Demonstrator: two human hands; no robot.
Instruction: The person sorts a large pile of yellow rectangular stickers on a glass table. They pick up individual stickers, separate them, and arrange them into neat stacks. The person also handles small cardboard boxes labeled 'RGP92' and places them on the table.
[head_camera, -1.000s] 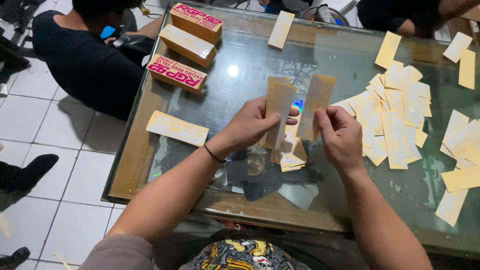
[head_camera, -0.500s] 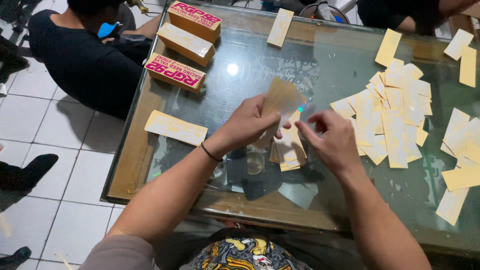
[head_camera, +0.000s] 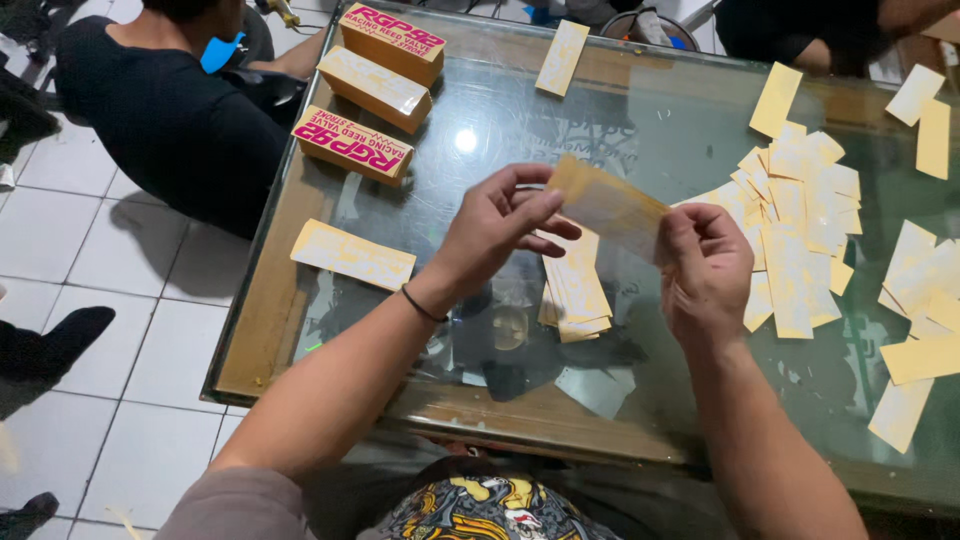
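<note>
Now, strip: yellow paper strip (head_camera: 607, 205), in the air above the glass table (head_camera: 640, 110), not touching it.
Left hand: my left hand (head_camera: 497, 228) pinches the strip's left end, thumb and fingertips pressed together on it.
Right hand: my right hand (head_camera: 706, 270) pinches the right end, fingers curled.
Long axis: it runs from hand to hand, a little down toward the right.
Nearer hand: both equal, each at one end.
Below strip: small pile of strips (head_camera: 575, 290) on the table.

Pale yellow strip (head_camera: 605, 205) (orange boxes (head_camera: 352, 144), pink lettering).
</note>
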